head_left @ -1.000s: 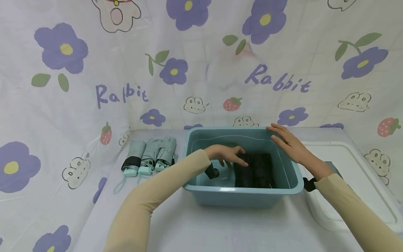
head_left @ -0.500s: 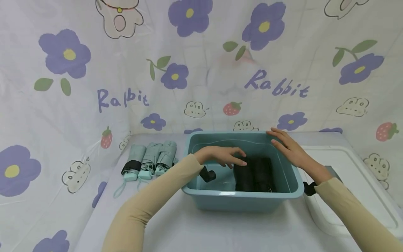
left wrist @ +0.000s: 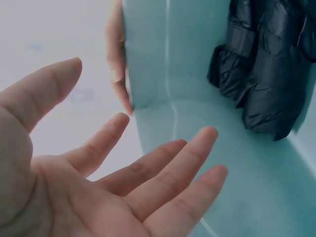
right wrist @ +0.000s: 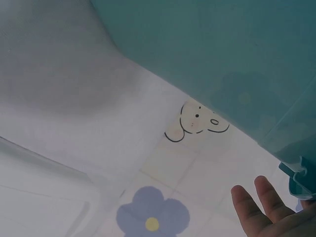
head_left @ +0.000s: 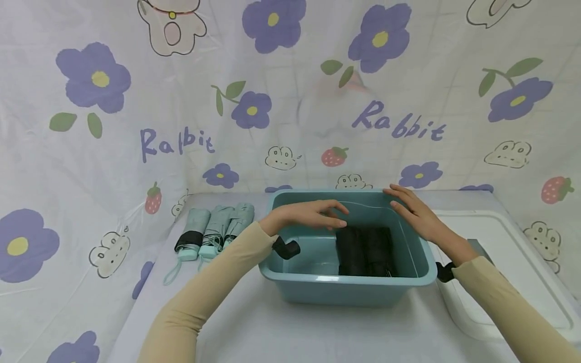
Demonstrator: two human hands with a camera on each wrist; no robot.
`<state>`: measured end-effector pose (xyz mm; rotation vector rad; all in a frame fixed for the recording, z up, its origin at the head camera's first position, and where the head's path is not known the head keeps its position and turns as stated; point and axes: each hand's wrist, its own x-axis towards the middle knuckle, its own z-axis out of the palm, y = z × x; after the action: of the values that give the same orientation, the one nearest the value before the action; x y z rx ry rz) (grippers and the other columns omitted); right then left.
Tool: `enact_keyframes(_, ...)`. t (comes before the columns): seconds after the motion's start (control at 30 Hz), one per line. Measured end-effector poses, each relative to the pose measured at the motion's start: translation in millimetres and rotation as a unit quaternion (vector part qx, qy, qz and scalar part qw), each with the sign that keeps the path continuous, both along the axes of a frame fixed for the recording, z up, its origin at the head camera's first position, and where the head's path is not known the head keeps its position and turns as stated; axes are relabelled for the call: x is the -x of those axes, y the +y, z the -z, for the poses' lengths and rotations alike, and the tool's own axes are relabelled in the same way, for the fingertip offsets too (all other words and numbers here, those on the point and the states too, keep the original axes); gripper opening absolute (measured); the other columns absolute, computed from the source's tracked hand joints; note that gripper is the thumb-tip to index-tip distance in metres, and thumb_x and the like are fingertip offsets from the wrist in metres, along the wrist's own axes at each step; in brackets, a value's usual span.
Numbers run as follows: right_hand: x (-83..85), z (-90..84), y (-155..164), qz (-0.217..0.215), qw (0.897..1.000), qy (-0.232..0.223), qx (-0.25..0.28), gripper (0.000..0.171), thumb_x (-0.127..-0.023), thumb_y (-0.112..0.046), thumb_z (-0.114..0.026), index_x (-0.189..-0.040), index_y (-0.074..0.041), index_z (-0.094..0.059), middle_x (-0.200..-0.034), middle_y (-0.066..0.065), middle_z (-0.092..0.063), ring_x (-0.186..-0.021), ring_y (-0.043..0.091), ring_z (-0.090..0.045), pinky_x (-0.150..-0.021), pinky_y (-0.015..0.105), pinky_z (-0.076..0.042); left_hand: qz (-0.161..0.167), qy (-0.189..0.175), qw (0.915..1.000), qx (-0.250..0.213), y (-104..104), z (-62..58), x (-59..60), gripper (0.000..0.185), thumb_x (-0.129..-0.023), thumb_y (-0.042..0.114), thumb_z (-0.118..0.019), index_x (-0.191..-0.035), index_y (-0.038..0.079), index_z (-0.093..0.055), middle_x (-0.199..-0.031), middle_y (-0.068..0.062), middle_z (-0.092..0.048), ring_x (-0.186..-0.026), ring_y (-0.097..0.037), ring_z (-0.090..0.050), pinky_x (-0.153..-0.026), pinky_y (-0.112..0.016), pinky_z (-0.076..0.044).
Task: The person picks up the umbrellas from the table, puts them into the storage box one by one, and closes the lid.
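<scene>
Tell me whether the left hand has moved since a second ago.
Yes. The left hand has lifted off the black folded umbrellas and now hovers open above them, nearer the light-blue plastic tub's far rim.

a home-like staged corner: a cartoon rabbit-and-flower sheet (head_left: 136, 126) drapes the wall and table (head_left: 317, 333).

The tub's (head_left: 345, 290) near wall hides the lower ends of the black umbrellas (head_left: 363, 249). In the right wrist view only fingertips of the right hand (right wrist: 261, 207) show, the rest cut off.
</scene>
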<state>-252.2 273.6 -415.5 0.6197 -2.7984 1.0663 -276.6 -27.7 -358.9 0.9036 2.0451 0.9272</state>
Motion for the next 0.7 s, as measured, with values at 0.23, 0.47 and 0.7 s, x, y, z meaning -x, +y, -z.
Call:
enact_keyframes(0.23, 1.4, 2.4, 1.5, -0.001, 1.0, 0.002, 0.004, 0.046, -0.101, -0.027, -0.037, -0.142, -0.007, -0.034, -0.151, 0.02, -0.019, -0.135, 0.046, -0.017, -0.099, 0.071, -0.016, -0.039, 0.062, 0.9966, -0.037, -25.1, -8.6, -0.2, 0.043, -0.094, 0.037, -0.053, -0.133, 0.023, -0.043, -0.136, -0.001, -0.044, -0.123, -0.017, -0.046, -0.095, -0.034, -0.043)
enact_keyframes(0.47, 0.6, 1.7, 1.5, -0.004, 1.0, 0.003, 0.005, 0.046, -0.101, -0.025, -0.038, -0.142, -0.006, -0.034, -0.15, 0.021, -0.019, -0.134, 0.047, -0.018, -0.098, 0.071, -0.016, -0.1, 0.102, 0.9856, -0.089, -55.9, -16.1, 5.6, 0.04, -0.093, 0.033, -0.055, -0.13, 0.021, -0.046, -0.134, 0.0, -0.047, -0.122, -0.017, -0.048, -0.096, -0.039, -0.043)
enact_keyframes(0.7, 0.3, 0.9, 0.8, -0.004, 1.0, -0.001, 0.007, 0.047, -0.101, -0.027, -0.038, -0.143, -0.006, -0.033, -0.151, 0.02, -0.018, -0.135, 0.047, -0.017, -0.099, 0.071, -0.016, -0.173, 0.16, 0.9625, -0.134, -89.5, -16.3, 12.2, 0.037, -0.093, 0.031, -0.055, -0.128, 0.019, -0.05, -0.13, -0.002, -0.052, -0.117, -0.021, -0.053, -0.096, -0.041, -0.044)
